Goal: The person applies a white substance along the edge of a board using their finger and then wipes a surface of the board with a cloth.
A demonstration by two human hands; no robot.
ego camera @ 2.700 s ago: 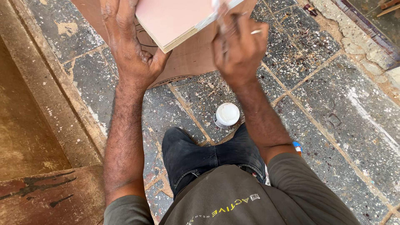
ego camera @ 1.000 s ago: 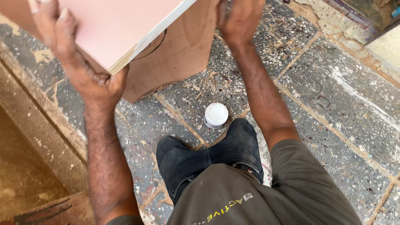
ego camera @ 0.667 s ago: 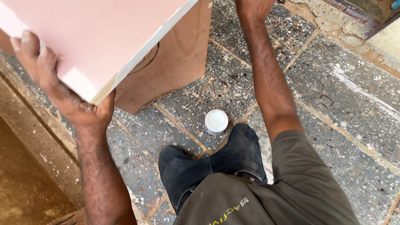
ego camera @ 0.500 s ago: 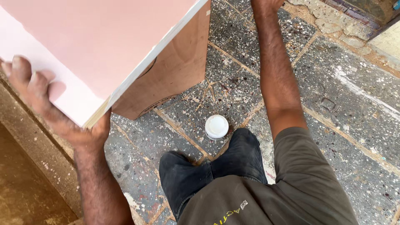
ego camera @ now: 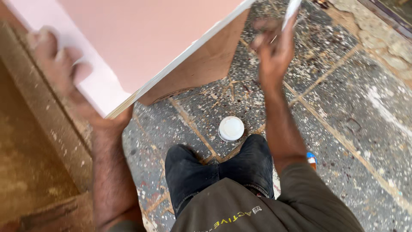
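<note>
**Pink board held up over a speckled floor**

We look down on our own two hands and a large flat pink-faced plywood board (ego camera: 141, 38), tilted, with its layered wooden edge running from lower left to upper right. Our left hand (ego camera: 60, 73) is wrapped around the board's lower left corner, fingers lying on the pink face and blurred by motion. Our right hand (ego camera: 272, 51) is raised well apart from the board's edge and is closed on a thin white strip (ego camera: 291, 13) (what the strip is made of we cannot tell, since it is blurred).

Under the board stands a brown plywood panel (ego camera: 201, 64), its bottom edge on the grey speckled stone-tile floor (ego camera: 343, 107). A small round white lid (ego camera: 231, 128) lies on the floor just ahead of our dark trousered knees (ego camera: 219, 172). Beside the right forearm a small blue, white and orange object (ego camera: 312, 159) peeks out, mostly hidden. A worn brown ledge (ego camera: 51, 129) runs along the left.
</note>
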